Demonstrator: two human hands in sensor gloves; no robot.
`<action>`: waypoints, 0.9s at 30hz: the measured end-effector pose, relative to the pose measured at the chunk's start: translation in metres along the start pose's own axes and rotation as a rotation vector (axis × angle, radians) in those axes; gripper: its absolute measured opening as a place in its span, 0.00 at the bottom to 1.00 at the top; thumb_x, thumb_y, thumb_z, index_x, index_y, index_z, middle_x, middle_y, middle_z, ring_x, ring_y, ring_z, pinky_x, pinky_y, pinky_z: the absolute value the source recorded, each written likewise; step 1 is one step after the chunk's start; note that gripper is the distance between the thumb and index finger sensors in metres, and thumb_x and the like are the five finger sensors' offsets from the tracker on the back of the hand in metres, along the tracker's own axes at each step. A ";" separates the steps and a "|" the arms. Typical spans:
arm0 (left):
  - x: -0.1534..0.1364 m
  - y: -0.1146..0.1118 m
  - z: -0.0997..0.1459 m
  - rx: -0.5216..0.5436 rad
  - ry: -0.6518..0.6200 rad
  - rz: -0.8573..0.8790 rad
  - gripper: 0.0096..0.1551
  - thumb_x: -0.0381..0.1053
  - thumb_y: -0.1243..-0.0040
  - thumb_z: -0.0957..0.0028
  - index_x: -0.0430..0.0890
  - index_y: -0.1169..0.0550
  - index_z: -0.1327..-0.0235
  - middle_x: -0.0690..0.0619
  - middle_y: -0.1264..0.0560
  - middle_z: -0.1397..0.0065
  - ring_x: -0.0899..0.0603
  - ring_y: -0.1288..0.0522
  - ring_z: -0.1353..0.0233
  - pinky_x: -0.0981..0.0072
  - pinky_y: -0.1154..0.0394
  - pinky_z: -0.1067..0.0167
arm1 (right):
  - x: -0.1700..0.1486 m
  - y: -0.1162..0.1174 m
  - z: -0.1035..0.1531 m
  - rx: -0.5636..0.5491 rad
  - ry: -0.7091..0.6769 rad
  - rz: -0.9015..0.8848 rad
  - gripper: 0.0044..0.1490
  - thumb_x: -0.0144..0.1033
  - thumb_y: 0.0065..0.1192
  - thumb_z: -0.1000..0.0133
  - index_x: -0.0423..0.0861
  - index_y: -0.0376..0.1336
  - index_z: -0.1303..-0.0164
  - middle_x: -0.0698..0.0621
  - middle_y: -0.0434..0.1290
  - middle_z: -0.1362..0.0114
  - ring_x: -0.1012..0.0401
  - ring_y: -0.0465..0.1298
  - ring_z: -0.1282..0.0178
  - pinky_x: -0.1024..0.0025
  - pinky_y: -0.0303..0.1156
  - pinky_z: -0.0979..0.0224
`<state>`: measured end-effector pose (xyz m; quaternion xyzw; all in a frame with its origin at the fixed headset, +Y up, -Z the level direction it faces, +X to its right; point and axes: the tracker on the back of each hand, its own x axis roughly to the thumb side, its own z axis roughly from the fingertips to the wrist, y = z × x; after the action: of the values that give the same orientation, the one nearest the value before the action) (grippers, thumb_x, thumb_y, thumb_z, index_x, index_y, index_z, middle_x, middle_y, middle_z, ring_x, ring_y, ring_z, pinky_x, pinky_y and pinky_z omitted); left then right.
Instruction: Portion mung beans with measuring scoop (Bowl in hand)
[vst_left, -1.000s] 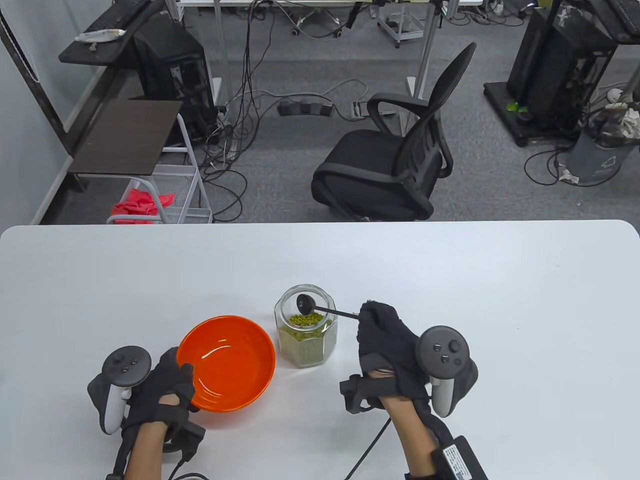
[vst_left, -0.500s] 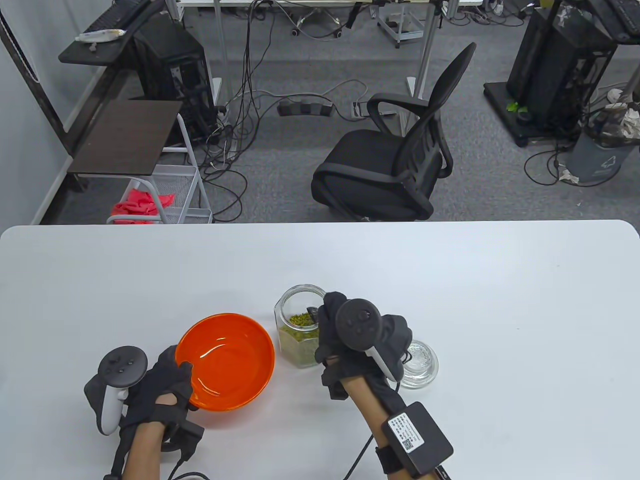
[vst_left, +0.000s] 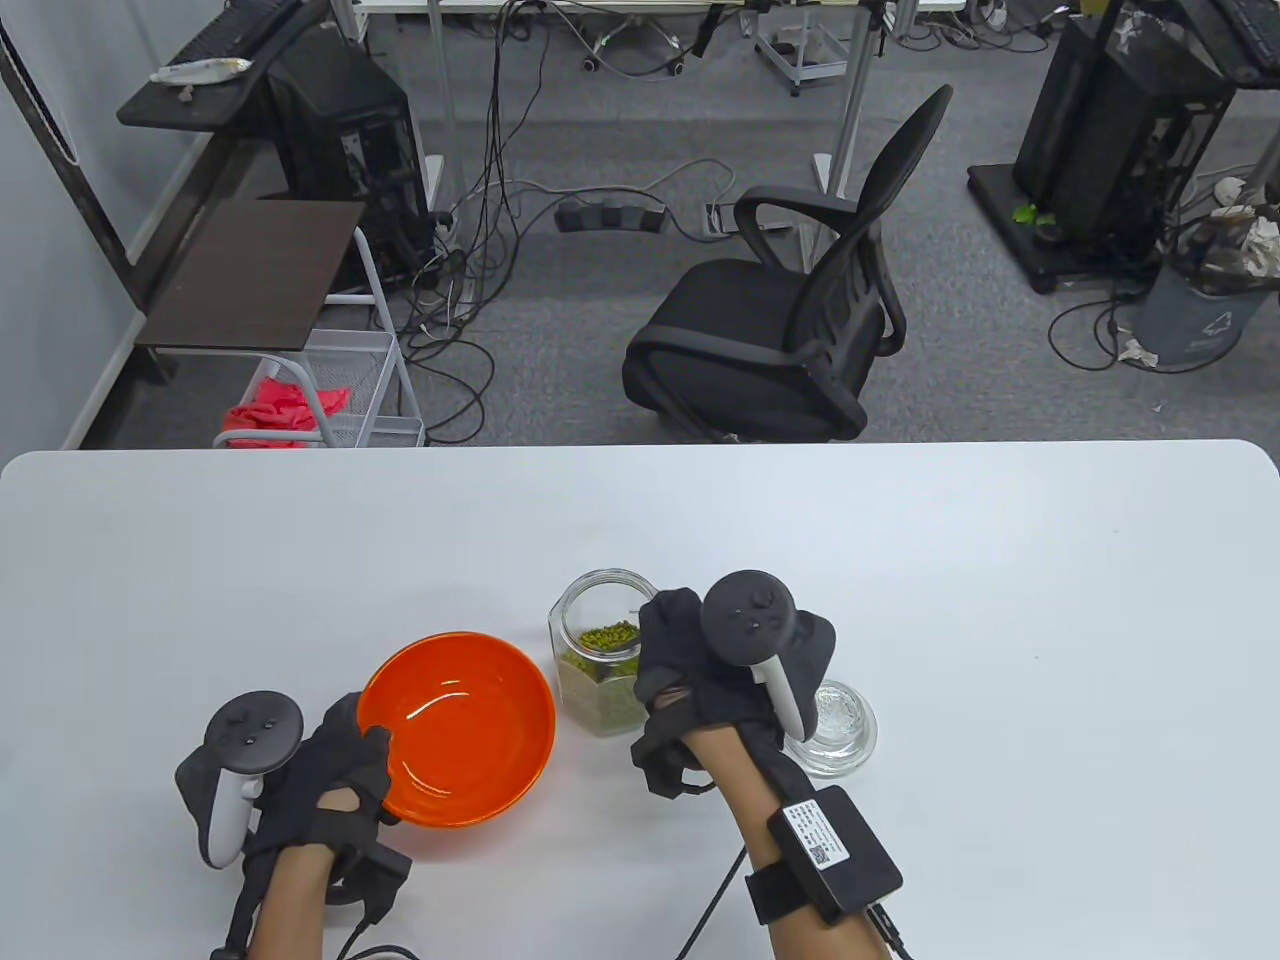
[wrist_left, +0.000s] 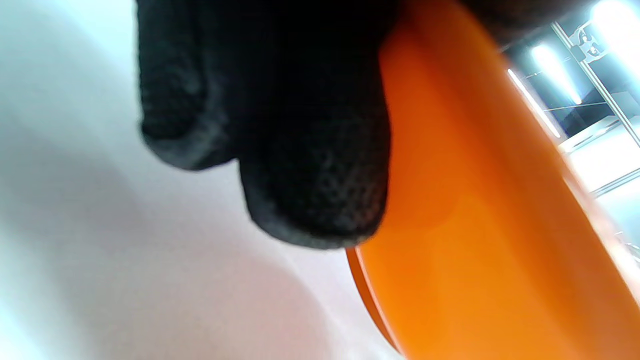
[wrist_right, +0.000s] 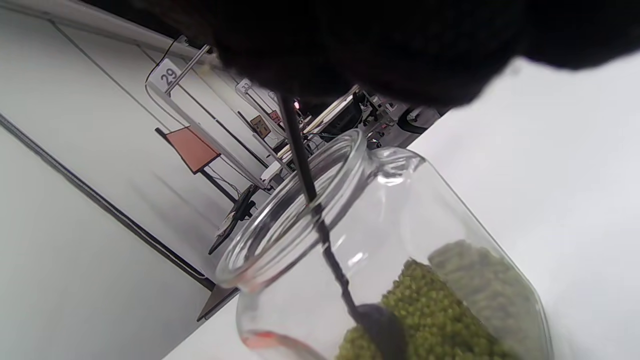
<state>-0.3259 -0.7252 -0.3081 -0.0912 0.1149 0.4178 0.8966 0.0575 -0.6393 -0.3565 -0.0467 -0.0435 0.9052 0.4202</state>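
Note:
An orange bowl (vst_left: 460, 730) sits on the white table; it holds no beans. My left hand (vst_left: 345, 765) grips its near-left rim, fingers under the outer wall (wrist_left: 310, 190), the bowl's orange side (wrist_left: 490, 240) beside them. A clear glass jar (vst_left: 600, 650) of mung beans (vst_left: 608, 635) stands right of the bowl. My right hand (vst_left: 675, 655) hovers over the jar's right side and pinches the thin black handle of the measuring scoop (wrist_right: 305, 165). The scoop's black bowl (wrist_right: 382, 325) is down inside the jar (wrist_right: 450, 240), dug into the beans (wrist_right: 440, 310).
The jar's glass lid (vst_left: 838, 730) lies on the table just right of my right wrist. A black office chair (vst_left: 780, 330) stands beyond the table's far edge. Cables, desks and a bin are on the floor behind.
My right hand swung from the jar's right to over its mouth and tipped the scoop down into the beans, uncovering the glass lid. The left hand and bowl barely shifted.

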 end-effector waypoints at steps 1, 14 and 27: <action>0.000 0.000 0.000 0.001 0.000 -0.004 0.34 0.51 0.46 0.43 0.40 0.37 0.25 0.48 0.24 0.36 0.53 0.09 0.70 0.71 0.12 0.69 | -0.005 -0.001 -0.001 0.000 0.019 -0.037 0.26 0.39 0.61 0.46 0.34 0.71 0.49 0.47 0.80 0.66 0.59 0.81 0.77 0.51 0.78 0.66; -0.003 0.003 -0.001 0.018 0.023 -0.009 0.34 0.51 0.46 0.43 0.40 0.37 0.25 0.48 0.24 0.36 0.53 0.09 0.70 0.72 0.12 0.69 | -0.051 -0.011 -0.002 -0.069 0.187 -0.383 0.26 0.39 0.61 0.46 0.33 0.72 0.51 0.47 0.81 0.67 0.59 0.82 0.79 0.52 0.79 0.68; -0.008 0.003 -0.003 0.014 0.050 0.021 0.34 0.51 0.46 0.43 0.40 0.36 0.25 0.49 0.23 0.37 0.53 0.09 0.70 0.72 0.12 0.70 | -0.083 -0.017 0.004 -0.117 0.260 -0.582 0.26 0.40 0.61 0.45 0.33 0.72 0.51 0.47 0.81 0.67 0.60 0.82 0.78 0.53 0.79 0.68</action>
<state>-0.3336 -0.7302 -0.3087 -0.0941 0.1410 0.4239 0.8897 0.1233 -0.6918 -0.3468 -0.1719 -0.0530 0.7293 0.6601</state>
